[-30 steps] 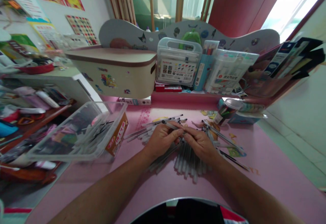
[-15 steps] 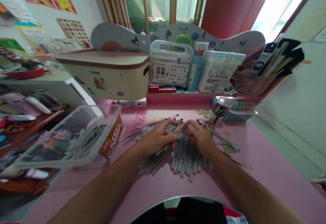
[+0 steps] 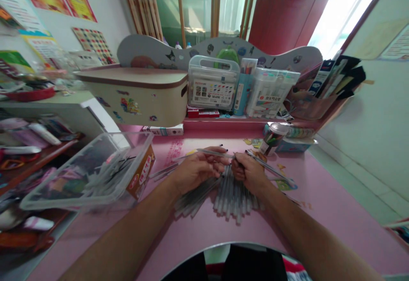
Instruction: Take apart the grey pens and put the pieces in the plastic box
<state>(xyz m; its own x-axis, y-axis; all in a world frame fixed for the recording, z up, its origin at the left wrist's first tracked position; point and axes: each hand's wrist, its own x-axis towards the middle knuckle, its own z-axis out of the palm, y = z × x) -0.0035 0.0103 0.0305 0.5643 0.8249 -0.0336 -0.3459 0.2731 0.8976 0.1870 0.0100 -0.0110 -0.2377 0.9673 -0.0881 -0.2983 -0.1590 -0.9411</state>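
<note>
Found left hand and right hand close together at 12 o'clock, low over pink desk top, wrists apart, fingertips nearly meeting. Noted slim grey plastic pen held clear of the surface, near level across the left fingers, thumb closed over it. Noted right fingers curled tight at the pen's right end, in what looks like a pinch on tip or cap; exact contact too small to confirm.

Located heap of grey plastic pens directly beneath both hands, fanned toward 6 o'clock. Recorded clear plastic bin with more pens at 10 o'clock, well apart; small round lidded jar at 1 o'clock, near.

Judged step in hand: one pen singled out from the heap and worked at its end with both hands. Judged requirement for any next move: steady left grip on barrel, straight pull or push along pen's axis from right fingers, forearms low and angled inward.

Unable to tell whether long thin pen at 2 o'clock touches right hand.
</note>
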